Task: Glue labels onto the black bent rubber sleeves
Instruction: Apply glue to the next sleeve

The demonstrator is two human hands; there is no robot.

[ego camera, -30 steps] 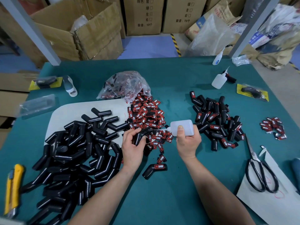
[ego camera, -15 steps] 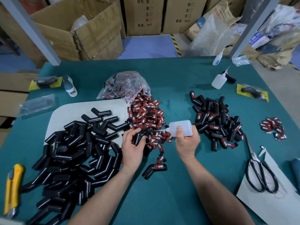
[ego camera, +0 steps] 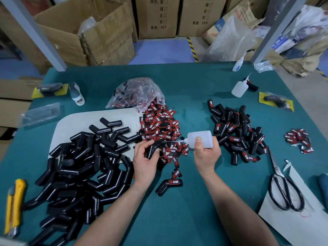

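Note:
My left hand (ego camera: 144, 161) grips a black bent rubber sleeve (ego camera: 154, 148) above the table's middle. My right hand (ego camera: 206, 154) holds a translucent glue bottle (ego camera: 200, 138) on its side, its thin nozzle pointing left at the sleeve's upper arm. Red and black labels (ego camera: 159, 125) lie heaped just behind the hands. A large pile of plain black sleeves (ego camera: 79, 166) fills the left, partly on a white board (ego camera: 71, 121). Labelled sleeves (ego camera: 237, 135) are heaped at the right. One labelled sleeve (ego camera: 168, 185) lies alone in front of my hands.
Scissors (ego camera: 282, 189) rest on white paper at the right, near a small label heap (ego camera: 298, 140). A yellow utility knife (ego camera: 13, 206) lies at the left edge. A clear bag of labels (ego camera: 136, 93) and two more glue bottles (ego camera: 239, 88) stand farther back. Cardboard boxes line the floor beyond.
The glue bottle has shifted slightly left, bringing its nozzle closer to the sleeve in my left hand. The left hand has hardly moved.

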